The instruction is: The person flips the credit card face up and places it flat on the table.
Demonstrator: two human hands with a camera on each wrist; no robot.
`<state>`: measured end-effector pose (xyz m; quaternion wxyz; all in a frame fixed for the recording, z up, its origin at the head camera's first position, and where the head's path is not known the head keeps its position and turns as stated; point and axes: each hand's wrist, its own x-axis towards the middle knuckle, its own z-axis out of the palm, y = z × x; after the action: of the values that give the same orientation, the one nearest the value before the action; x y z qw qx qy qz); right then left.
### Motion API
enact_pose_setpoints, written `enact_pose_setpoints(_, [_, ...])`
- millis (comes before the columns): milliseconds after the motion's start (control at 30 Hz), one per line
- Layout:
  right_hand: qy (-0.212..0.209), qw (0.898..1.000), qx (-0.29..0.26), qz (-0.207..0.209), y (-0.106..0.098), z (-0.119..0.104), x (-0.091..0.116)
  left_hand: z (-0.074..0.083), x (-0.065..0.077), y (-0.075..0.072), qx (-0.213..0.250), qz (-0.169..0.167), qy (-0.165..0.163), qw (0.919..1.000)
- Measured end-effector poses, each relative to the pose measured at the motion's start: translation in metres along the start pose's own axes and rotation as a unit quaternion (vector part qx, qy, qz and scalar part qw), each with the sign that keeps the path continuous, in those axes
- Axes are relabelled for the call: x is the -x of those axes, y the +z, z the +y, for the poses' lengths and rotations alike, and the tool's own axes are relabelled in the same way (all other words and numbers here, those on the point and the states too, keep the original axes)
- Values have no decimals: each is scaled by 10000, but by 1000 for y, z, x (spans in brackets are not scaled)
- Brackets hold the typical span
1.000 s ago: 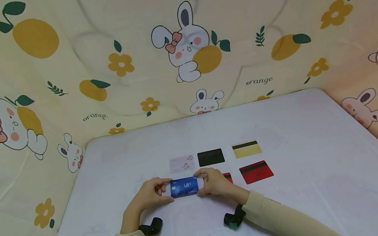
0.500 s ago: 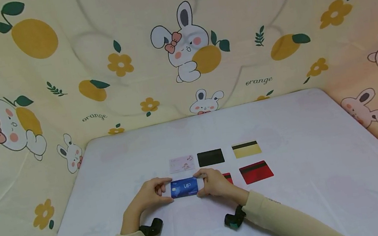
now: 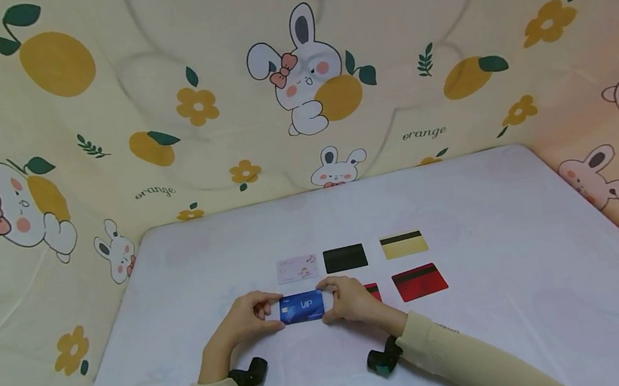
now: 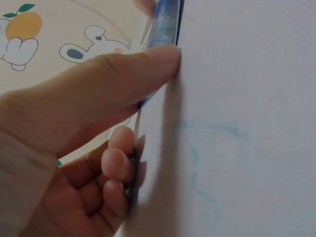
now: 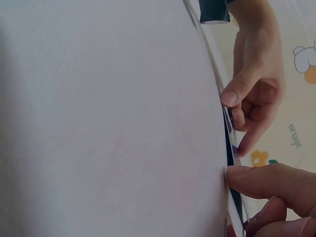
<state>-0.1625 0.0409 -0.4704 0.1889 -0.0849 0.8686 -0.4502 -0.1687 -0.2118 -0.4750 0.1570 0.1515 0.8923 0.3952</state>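
A blue card marked VIP (image 3: 301,307) lies low over the white tabletop, held by both hands at its two ends. My left hand (image 3: 246,316) pinches its left end, thumb at the near edge and forefinger at the far edge; the other fingers curl in beneath. On the right end, my right hand (image 3: 354,296) grips the same way. In the left wrist view the thumb (image 4: 143,66) presses the near edge of the card (image 4: 165,27). The right wrist view catches the right thumb (image 5: 266,180) on the card's dark, thin edge. A red card (image 3: 373,291) is partly hidden behind the right hand.
Beyond the hands lie a pale pink card (image 3: 297,268), a black card (image 3: 345,257) and a gold card (image 3: 404,244) with a dark stripe. Another red card (image 3: 420,282) lies to the right. Patterned cloth walls (image 3: 280,157) rise at the table's back and sides.
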Motion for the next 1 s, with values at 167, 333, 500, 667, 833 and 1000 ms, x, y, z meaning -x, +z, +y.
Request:
enact_pose_setpoints(167, [2,9999,-109,-87,-3,0,1,1,0,-1,-98,-11,137,9999])
enact_pose_setpoints(333, [-178,9994,-274,-122,-12,5,0,7,-2,0,-280,6,394,9988])
enact_pose_setpoints(500, [-413,9975,-508,-255,-30,15,-4,22,-15,5,-510,218,613,9966])
enact_pose_setpoints(667, [-322,9988,-185,-332,-48,27,-9,36,-35,15,-758,184,591,9952])
enact_pose_setpoints(833, [-288,9995,10,-154,-67,34,-14,46,-57,21,-1004,160,558,9933])
enact_pose_setpoints(1000, [-194,9997,117,30,-81,42,-19,47,-74,26,-1234,122,642,9902])
